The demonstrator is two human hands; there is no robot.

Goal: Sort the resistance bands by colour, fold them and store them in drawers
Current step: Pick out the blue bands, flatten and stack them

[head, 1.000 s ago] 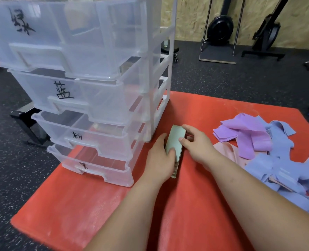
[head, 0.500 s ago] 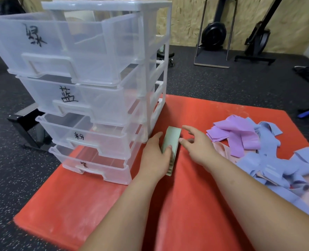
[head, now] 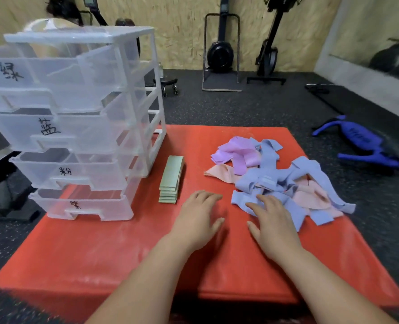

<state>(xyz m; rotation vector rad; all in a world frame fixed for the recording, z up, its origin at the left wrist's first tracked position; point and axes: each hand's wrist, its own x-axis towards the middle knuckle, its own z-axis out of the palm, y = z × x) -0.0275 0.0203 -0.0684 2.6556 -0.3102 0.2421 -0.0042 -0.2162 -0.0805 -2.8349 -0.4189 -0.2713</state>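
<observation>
Beside the drawer unit (head: pixel 77 127) lies a green stack (head: pixel 171 178); left hand (head: pixel 198 218) and right hand (head: pixel 273 220) spread empty near loose bands (head: pixel 275 181)

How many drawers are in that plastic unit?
4, stacked in the clear unit on the red mat, left side: top drawer, second drawer, third drawer, bottom drawer. None appears hidden.

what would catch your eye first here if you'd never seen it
The bright red mat, with a tangled pile of blue, pink and purple resistance bands on its right side. On its left stands a clear drawer tower with handwritten labels, and a neat stack of folded green bands lies beside it.
</observation>
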